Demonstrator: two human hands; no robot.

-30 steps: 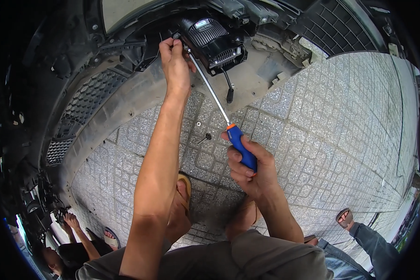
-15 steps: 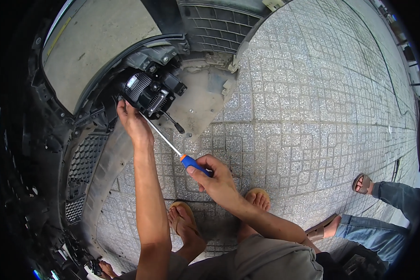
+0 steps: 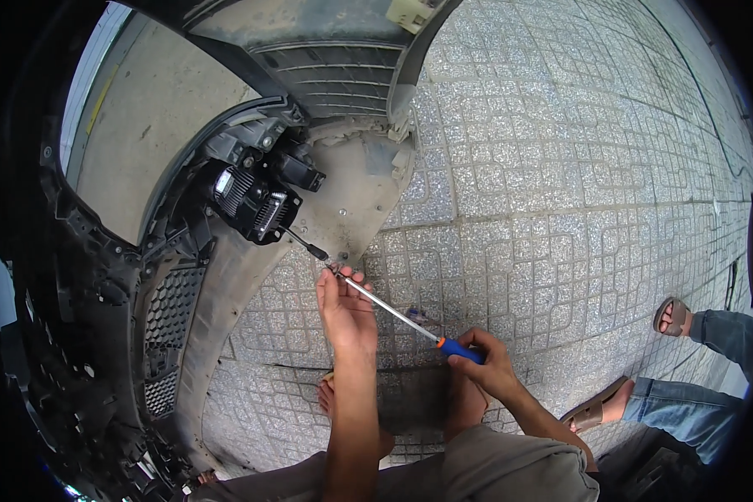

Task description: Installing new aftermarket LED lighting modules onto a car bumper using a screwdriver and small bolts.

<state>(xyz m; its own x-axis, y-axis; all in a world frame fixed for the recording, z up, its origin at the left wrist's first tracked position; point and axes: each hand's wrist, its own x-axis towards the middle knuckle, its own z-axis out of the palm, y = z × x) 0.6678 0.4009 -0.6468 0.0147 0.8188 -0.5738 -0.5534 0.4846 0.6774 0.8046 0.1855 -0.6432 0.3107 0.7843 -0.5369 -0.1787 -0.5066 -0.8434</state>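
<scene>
My right hand (image 3: 487,366) grips the blue handle of a long screwdriver (image 3: 393,309) with an orange collar. Its shaft slants up and left to my left hand (image 3: 349,314), whose palm is turned up. There the fingertips close around the shaft's tip; a small thing seems pinched at it, too small to name. Just beyond those fingers hangs the end of a short black cable with a plug (image 3: 315,251). It comes from a black finned lamp unit (image 3: 255,201) mounted in the vehicle's front, apart from both hands.
A black plastic frame with honeycomb grille (image 3: 174,305) runs down the left side. Behind the lamp unit stands a dark ribbed panel (image 3: 335,79). Patterned paving (image 3: 544,209) spreads to the right. Another person's jeans and sandalled feet (image 3: 594,410) are at lower right.
My left hand has come away from the lamp unit, down and right, to the screwdriver's tip. My right hand has drawn the screwdriver back, lower and to the right. The view has shifted slightly.
</scene>
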